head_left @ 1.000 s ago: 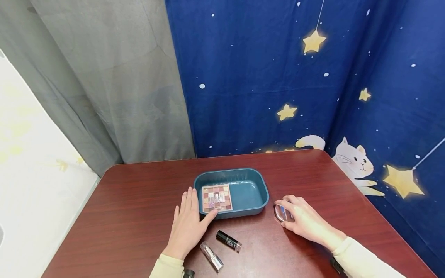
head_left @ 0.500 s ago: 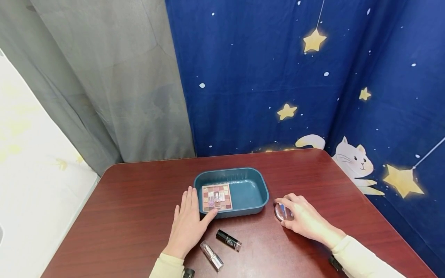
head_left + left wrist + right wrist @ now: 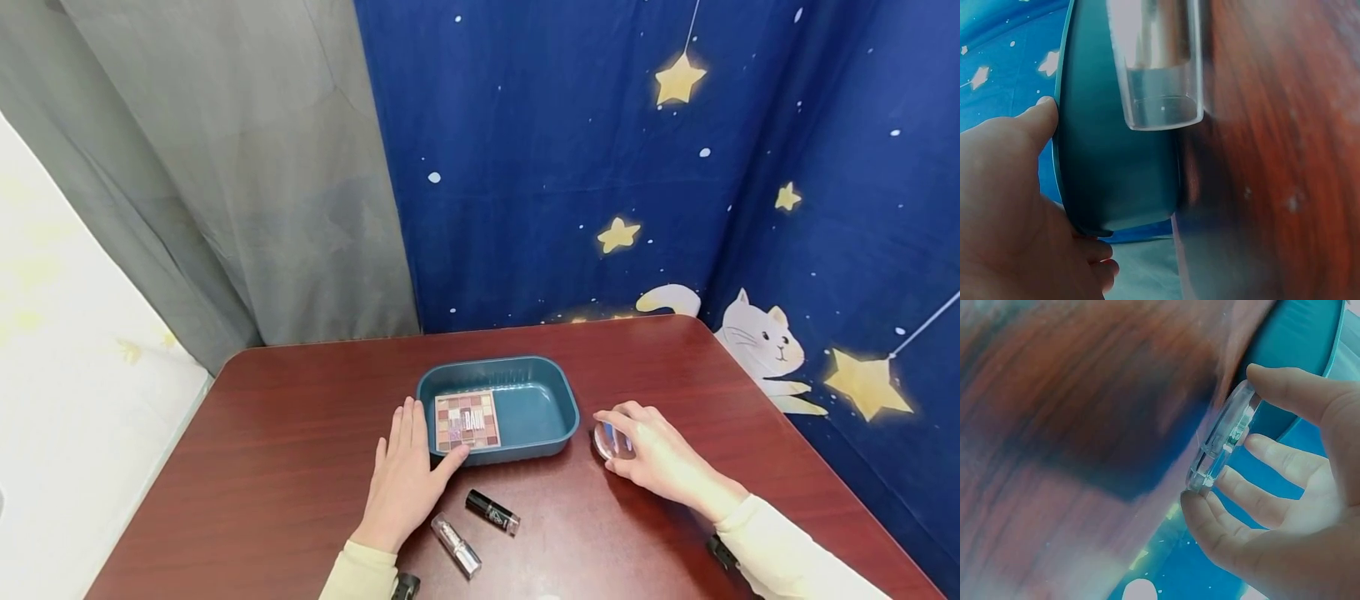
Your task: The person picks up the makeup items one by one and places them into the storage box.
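Observation:
A teal rectangular tray [image 3: 540, 454] stands on the table, with a square eyeshadow palette [image 3: 467, 421] lying in its left half. My left hand [image 3: 401, 492] rests against the tray's left end, fingers straight along the side and thumb on the near rim. To the right of the tray, my right hand [image 3: 660, 458] holds a round, clear compact [image 3: 611, 442]. In the right wrist view, thumb and fingertips grip the compact [image 3: 1225, 440] by its edge, close over the table. A silver lipstick [image 3: 456, 546] and a black-capped tube [image 3: 492, 511] lie in front of the tray.
The reddish-brown table [image 3: 315, 417] has rounded far corners. Behind it hang a grey curtain [image 3: 300, 208] and a blue curtain [image 3: 540, 167] printed with stars and a white cat. A white surface [image 3: 60, 333] is at the left.
My right hand has shifted slightly up in the head view with the compact. My left hand stays at the tray. The head view has tipped down a little.

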Available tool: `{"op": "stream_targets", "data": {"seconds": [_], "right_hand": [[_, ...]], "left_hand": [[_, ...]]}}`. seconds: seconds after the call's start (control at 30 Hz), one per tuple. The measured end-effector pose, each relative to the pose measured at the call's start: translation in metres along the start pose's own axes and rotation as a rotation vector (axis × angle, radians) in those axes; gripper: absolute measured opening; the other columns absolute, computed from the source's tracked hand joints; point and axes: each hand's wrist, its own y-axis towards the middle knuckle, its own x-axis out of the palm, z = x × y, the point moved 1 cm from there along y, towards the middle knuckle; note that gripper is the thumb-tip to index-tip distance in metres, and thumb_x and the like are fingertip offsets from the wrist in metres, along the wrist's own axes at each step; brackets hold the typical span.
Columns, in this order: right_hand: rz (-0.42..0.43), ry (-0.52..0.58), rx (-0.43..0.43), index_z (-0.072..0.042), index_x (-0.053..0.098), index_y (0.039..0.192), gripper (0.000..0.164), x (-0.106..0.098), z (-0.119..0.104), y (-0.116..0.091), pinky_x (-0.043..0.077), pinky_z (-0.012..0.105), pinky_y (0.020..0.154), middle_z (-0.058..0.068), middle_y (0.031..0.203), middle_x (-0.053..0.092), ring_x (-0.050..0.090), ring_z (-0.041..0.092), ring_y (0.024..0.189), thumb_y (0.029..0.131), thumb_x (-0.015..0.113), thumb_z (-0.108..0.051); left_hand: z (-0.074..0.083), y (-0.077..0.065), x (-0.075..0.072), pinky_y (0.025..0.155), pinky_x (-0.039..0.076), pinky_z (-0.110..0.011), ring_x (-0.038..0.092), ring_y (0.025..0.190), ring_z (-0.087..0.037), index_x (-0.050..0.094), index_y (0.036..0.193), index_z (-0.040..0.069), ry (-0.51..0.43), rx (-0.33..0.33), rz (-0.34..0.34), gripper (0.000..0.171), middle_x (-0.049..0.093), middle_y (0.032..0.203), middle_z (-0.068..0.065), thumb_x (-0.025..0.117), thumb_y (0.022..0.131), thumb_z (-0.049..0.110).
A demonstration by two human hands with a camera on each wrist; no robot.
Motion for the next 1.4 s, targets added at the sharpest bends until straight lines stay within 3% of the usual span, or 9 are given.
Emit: {"op": "stream_targets", "data": {"seconds": [0.8,1.4], "right_hand": [[0.085,-0.015,-0.001,-0.010,0.068,0.125,0.058,-0.025,-0.003,0.023,0.047,0.043,0.079,0.005,0.111,0.061,0.054,0.026,0.094,0.072,0.089,-0.019],[0.118,-0.014,-0.011,-0.009,0.067,0.128,0.061,-0.041,-0.020,0.054,0.047,0.047,0.085,0.008,0.116,0.060,0.054,0.032,0.101,0.072,0.089,-0.021]], "left_hand": [[0.000,0.000,0.001,0.116,0.014,-0.063,0.005,0.154,-0.029,0.013,0.161,0.004,-0.010,0.005,0.011,0.101,0.007,0.168,-0.012,0.055,0.093,0.067],[-0.001,0.000,0.001,0.117,0.014,-0.062,0.003,0.154,-0.027,0.011,0.161,0.005,0.003,-0.007,-0.004,0.103,0.004,0.168,-0.010,0.051,0.092,0.071]]}}
